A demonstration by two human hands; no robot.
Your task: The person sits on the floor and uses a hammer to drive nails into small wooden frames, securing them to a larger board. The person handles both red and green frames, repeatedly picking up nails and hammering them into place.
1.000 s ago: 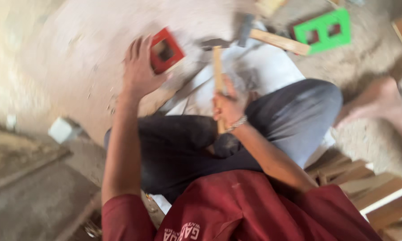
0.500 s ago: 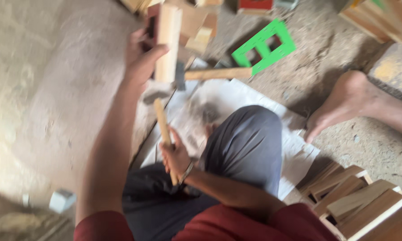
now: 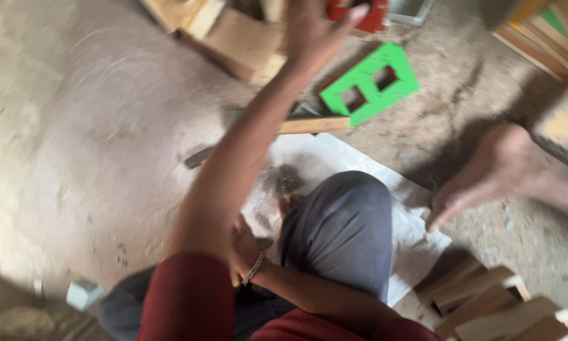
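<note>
My left arm stretches forward across the view. My left hand [image 3: 314, 30] hovers with fingers spread over a pile of pale wooden blocks [image 3: 243, 41], and nothing shows in its grip. A red piece [image 3: 355, 17] lies just beyond the fingertips. My right hand [image 3: 245, 251], wearing a metal bracelet, sits low beside my grey-trousered knee [image 3: 341, 233]. The left arm covers most of that hand, so I cannot tell whether it holds anything.
A green frame with two openings [image 3: 369, 83] lies on the dusty floor, with a wooden stick [image 3: 313, 125] in front of it. A white sheet [image 3: 416, 243] is under my leg. A bare foot [image 3: 495, 173] is at the right. Wooden planks [image 3: 498, 309] are stacked at the lower right.
My left hand has reached farther forward and no longer holds the wooden block it gripped half a second ago. The stick in my right hand has gone out of sight behind my left arm.
</note>
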